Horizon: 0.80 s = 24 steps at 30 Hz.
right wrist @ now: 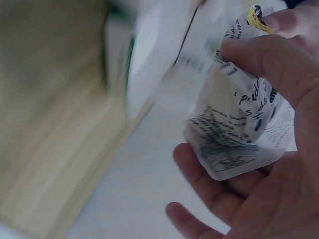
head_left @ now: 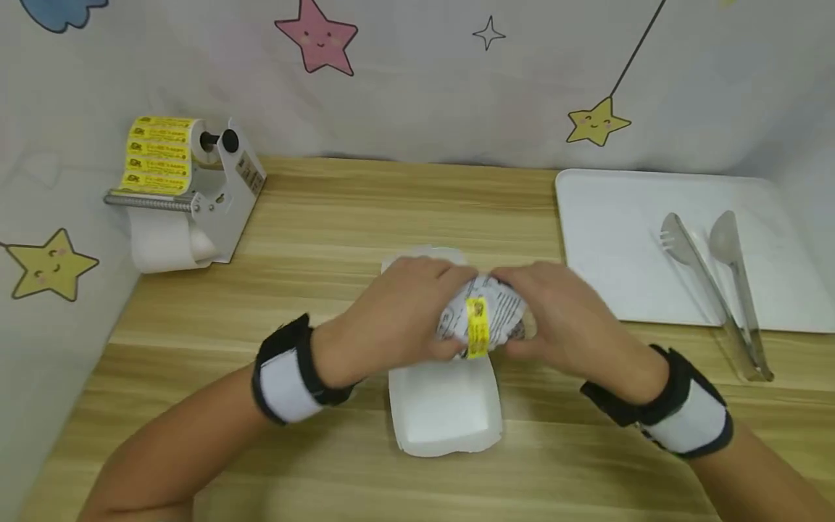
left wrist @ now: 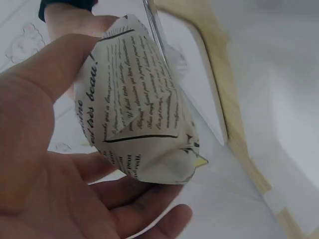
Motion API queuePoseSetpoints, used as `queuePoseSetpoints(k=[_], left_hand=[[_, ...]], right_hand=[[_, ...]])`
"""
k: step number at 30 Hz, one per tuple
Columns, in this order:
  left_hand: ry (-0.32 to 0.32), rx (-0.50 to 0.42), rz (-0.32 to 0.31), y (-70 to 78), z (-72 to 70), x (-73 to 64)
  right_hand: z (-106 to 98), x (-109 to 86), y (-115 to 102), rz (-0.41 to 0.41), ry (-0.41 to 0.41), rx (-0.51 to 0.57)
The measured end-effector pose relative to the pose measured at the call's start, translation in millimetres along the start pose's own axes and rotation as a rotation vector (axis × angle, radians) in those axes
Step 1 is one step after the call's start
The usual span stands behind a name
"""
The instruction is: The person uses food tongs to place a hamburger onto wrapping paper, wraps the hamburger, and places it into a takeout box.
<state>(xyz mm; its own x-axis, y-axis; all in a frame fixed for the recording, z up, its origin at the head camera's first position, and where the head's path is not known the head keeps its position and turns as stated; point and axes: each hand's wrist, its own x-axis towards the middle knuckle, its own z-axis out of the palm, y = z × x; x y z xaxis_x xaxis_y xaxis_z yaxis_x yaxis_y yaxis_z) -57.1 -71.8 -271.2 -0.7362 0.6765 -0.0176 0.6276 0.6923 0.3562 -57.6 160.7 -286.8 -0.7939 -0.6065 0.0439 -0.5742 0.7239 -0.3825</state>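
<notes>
Both hands hold a rounded bundle wrapped in newsprint-patterned paper [head_left: 499,308], with a yellow label stuck across its front. My left hand [head_left: 398,312] grips its left side, thumb and fingers curled around it in the left wrist view. On the right side, my right hand [head_left: 567,326] pinches the paper between thumb and fingers. A folded paper end [right wrist: 224,154] shows in the right wrist view. What is inside the wrapping is hidden. Below the bundle an open white takeaway box [head_left: 446,409] lies on the table, its far half partly covered by the left hand.
At the back left stands a label dispenser [head_left: 228,196] with a roll of yellow labels [head_left: 156,156]. A white tray [head_left: 607,239] sits at the right, with metal tongs [head_left: 744,312] lying across its front edge. A wall with printed stars borders the wooden table [head_left: 313,210].
</notes>
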Motion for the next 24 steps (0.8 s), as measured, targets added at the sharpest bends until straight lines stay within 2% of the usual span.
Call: queuePoseSetpoints(k=[2, 4, 7, 10, 14, 18, 24], left_hand=[[-0.023, -0.013, -0.031, 7.5, 8.3, -30.0], [-0.048, -0.026, -0.061, 12.3, 20.5, -52.9], [-0.071, -0.017, -0.095, 15.7, 39.9, -71.7], [-0.099, 0.016, -0.111, 15.5, 54.5, -76.9], [-0.108, 0.065, -0.092, 16.3, 65.0, -75.4], [-0.057, 0.064, -0.065, 17.5, 67.0, -74.0], [0.044, 0.029, -0.027, 16.8, 68.7, -72.5]], right_hand=[[12.9, -10.4, -19.6, -0.028, -0.045, 0.006], [27.1, -19.6, -32.8, -0.058, -0.078, 0.01], [46.4, -28.1, -43.0, -0.076, -0.128, -0.009], [60.6, -31.1, -44.7, -0.084, -0.163, -0.041], [69.3, -34.2, -43.4, -0.092, -0.176, -0.103], [66.4, -36.0, -41.9, -0.092, -0.18, -0.119], [51.9, -37.3, -39.6, -0.082, -0.13, -0.119]])
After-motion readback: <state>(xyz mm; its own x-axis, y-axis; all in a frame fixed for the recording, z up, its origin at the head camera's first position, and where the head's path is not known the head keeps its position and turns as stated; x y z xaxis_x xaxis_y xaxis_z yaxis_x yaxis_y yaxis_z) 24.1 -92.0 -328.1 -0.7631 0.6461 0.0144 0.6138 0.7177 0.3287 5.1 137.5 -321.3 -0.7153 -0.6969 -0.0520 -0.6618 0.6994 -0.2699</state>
